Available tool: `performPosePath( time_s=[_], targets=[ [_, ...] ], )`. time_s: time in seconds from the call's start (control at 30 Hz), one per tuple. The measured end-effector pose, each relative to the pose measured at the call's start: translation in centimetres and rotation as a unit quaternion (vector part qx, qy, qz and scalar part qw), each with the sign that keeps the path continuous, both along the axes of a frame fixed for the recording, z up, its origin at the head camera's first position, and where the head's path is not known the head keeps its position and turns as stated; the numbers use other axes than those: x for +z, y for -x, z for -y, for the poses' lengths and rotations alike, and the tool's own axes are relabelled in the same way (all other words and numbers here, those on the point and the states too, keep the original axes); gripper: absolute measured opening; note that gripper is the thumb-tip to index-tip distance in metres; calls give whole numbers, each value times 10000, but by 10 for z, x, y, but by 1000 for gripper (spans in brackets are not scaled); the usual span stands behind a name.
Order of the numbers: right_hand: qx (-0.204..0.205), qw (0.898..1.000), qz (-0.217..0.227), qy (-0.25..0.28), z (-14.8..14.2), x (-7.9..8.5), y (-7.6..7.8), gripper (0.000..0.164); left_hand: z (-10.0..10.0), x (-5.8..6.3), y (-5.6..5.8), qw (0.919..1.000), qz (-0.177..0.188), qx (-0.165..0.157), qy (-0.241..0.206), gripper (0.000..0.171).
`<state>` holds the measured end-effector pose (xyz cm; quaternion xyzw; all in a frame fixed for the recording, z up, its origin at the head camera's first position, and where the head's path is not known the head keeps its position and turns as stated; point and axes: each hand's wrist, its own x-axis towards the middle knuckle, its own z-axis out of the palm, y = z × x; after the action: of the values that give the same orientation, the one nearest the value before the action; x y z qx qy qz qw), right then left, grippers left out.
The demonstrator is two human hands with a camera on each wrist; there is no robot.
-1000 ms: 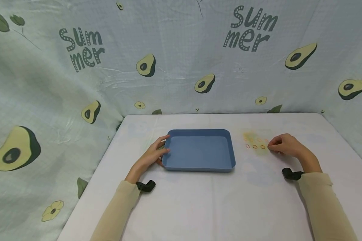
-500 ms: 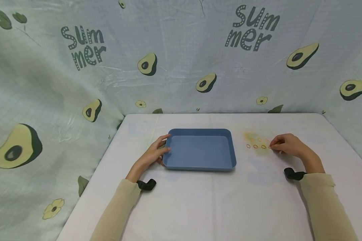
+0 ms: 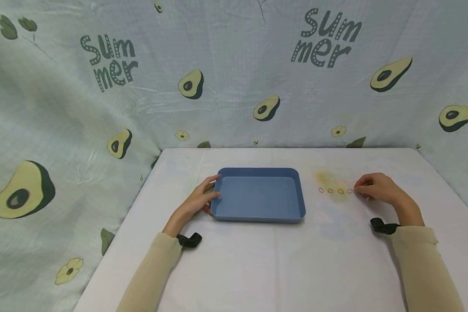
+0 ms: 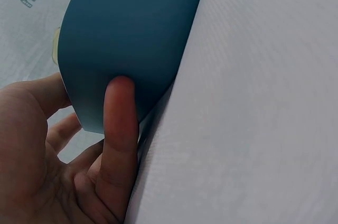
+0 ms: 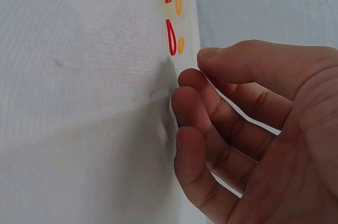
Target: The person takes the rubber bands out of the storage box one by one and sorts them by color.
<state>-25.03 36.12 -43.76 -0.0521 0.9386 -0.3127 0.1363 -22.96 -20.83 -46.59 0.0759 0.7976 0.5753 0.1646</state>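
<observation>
A shallow blue rectangular tray (image 3: 259,197) lies on the white table in the head view. My left hand (image 3: 196,197) grips its left end, the thumb over the rim; in the left wrist view one finger (image 4: 120,113) presses on the tray's wall (image 4: 132,23). To the tray's right lies a row of several small red rings (image 3: 341,191), thin like bands, with orange ones (image 5: 181,45) behind them. Just right of the last red ring (image 5: 171,37) is my right hand (image 3: 378,188), its fingers loosely curled near the surface, with nothing visible between them.
The table has a white cover (image 3: 238,268) with a faint yellow patch around the rings. A pale cloth (image 3: 226,52) printed with avocados hangs behind the table and along its sides. Black wrist cameras (image 3: 190,240) sit at both sleeves.
My right hand has shifted slightly right, and a further red ring now shows at the row's right end. The left hand and tray stay in place.
</observation>
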Motion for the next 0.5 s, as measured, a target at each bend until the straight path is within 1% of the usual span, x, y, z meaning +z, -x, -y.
performPosePath(
  time_s=[0.13, 0.3, 0.5],
  targets=[
    [38, 10000, -56, 52, 2, 3, -1, 30, 0, -1, 1, 10000, 7, -2, 21, 67],
    [104, 9998, -88, 173, 7, 11, -2, 34, 1, -1, 1, 10000, 51, -18, 7, 68],
    [125, 9994, -193, 259, 17, 19, -5, 31, 2, -2, 0, 10000, 10, -80, -54, 68]
  ],
)
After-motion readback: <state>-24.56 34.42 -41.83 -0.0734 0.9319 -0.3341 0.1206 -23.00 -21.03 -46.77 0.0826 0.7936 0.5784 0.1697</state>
